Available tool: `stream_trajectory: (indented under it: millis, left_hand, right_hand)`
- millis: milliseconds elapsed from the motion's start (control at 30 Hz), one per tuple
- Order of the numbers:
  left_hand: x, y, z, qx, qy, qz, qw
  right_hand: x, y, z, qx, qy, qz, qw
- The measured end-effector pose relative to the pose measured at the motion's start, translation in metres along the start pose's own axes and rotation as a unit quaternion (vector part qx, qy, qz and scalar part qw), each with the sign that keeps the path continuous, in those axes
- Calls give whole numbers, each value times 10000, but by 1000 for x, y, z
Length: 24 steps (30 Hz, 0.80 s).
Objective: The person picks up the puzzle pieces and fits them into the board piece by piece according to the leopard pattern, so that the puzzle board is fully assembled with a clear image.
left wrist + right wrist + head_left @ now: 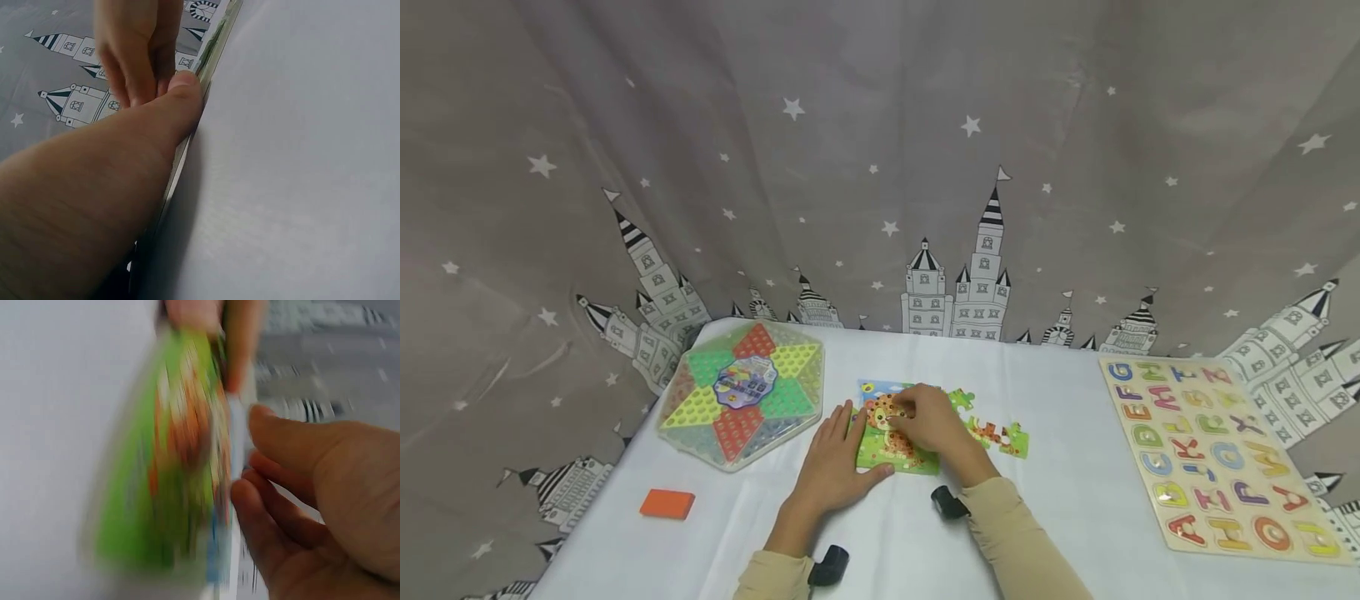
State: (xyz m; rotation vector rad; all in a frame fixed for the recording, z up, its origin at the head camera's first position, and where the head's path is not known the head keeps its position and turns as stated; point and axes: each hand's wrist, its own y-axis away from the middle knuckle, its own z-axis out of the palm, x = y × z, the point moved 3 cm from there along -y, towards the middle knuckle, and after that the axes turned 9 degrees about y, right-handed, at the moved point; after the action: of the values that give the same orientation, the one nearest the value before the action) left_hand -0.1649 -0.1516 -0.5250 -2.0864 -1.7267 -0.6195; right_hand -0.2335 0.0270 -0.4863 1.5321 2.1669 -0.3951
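Observation:
A jigsaw puzzle (880,457) with an orange spotted animal on green lies on the white table in the head view. My left hand (832,467) lies at its left side, fingers straight and thumb by the lower edge. Over the puzzle's middle is my right hand (928,421), its fingers bent down and the tips close to the picture. In the blurred right wrist view, thumb and fingers of the right hand (300,494) come near the puzzle (169,469) with a gap between them. I cannot tell whether they hold a piece.
Loose puzzle pieces (1015,440) lie right of the puzzle. At the left stand a hexagonal Chinese checkers board (700,446) and an orange block (667,504). A wooden alphabet board (1206,492) lies far right. Behind the table hangs a grey castle-print curtain (850,167).

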Motion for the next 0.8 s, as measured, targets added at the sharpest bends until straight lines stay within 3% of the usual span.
stream_trajectory:
  millis: [167, 300, 567, 800]
  left_hand:
    - [6, 0, 4, -14, 99, -135, 9999]
    - [5, -2, 0, 23, 52, -163, 9999]
    - [-3, -4, -6, 124, 149, -5, 9998]
    - [-3, -2, -1, 36, 251, 50, 9997]
  right_hand:
    - [58, 12, -27, 551, 157, 1172, 9915]
    - [82, 12, -37, 420, 455, 1440, 9876]
    - [72, 5, -40, 316, 369, 1587, 9861]
    - [72, 6, -39, 154, 681, 1713, 9827]
